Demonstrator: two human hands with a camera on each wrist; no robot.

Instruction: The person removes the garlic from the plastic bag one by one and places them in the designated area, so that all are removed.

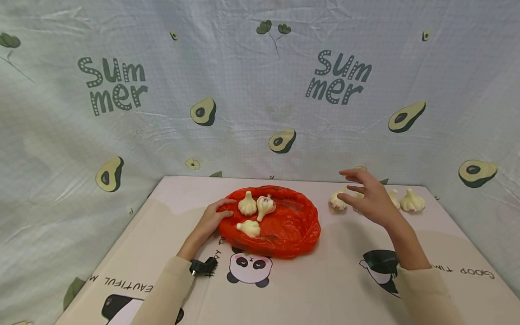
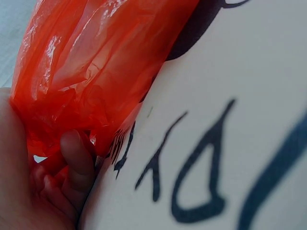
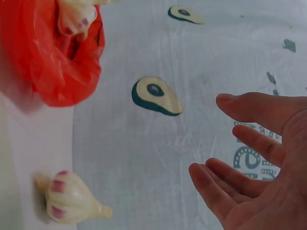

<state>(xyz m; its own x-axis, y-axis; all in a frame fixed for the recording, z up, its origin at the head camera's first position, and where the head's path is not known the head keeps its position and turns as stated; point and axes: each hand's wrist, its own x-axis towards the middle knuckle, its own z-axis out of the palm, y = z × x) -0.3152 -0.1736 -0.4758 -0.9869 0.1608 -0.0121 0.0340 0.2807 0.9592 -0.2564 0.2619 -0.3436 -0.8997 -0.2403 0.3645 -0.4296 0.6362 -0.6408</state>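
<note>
On the table (image 1: 325, 280), catalogued as seen from the head view:

Item 1, red plastic bag (image 1: 280, 225): lies crumpled and open near the middle of the table, just above a printed panda (image 1: 248, 268). It holds three garlic bulbs (image 1: 256, 212) (two side by side toward the back, one lying nearer the front edge).

Item 2, left hand (image 1: 213, 221): grips the bag's left rim, thumb on top. The left wrist view shows the fingers (image 2: 76, 160) curled into the red film, pinching it against the table.

Item 3, right hand (image 1: 367, 198): raised above the table to the right of the bag, fingers spread and relaxed, holding nothing. The right wrist view confirms an empty palm with loosely bent fingers (image 3: 249, 143).

Item 4, loose garlic (image 1: 412, 201): several bulbs in a row near the table's back right edge, just behind and beside the right hand; one bulb (image 1: 338, 201) sits close to its fingertips, apart from the bag.

Item 5, avocado-print cloth (image 1: 260, 90): backdrop on all sides.

Item 6, small black plug (image 1: 203, 266): beside the left forearm.
</note>
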